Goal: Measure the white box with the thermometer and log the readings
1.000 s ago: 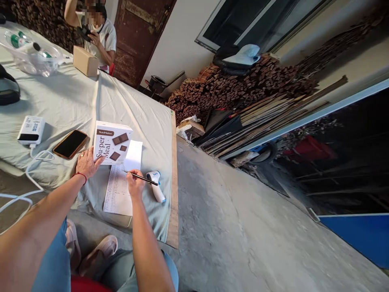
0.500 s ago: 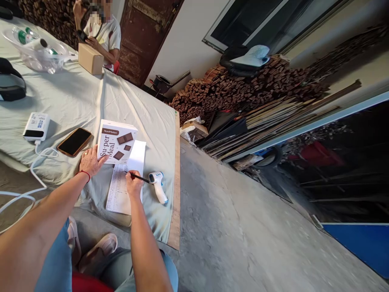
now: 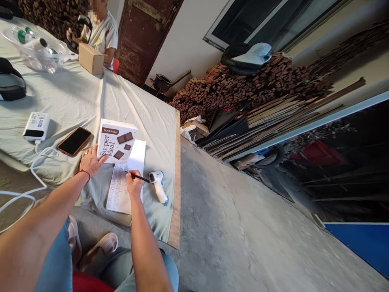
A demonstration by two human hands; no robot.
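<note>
My left hand [image 3: 90, 160], with a red string at the wrist, grips the lower left corner of a white and brown Super Meal box [image 3: 124, 136]. Its thumb presses the printed front; some fingers are hidden behind. The box covers the upper left of a notebook [image 3: 119, 194] filled with handwriting. In my right hand [image 3: 134, 185] is a dark pen [image 3: 141, 177], its tip at the page just below the box. Beside the pen's back end lies a white and blue infrared thermometer [image 3: 158, 186].
A phone [image 3: 74, 141] and a white power bank [image 3: 37, 126] with a cable lie at left on the cloth-covered table [image 3: 73, 101]. Farther back are a headset [image 3: 11, 81], a plastic basin [image 3: 28, 59] of bottles and a cardboard box [image 3: 90, 59]. A person [image 3: 105, 34] sits behind it.
The person across the table has lowered a black headband-like object from head height to beside the cardboard box. My hands, the pen and the Super Meal box look unmoved.
</note>
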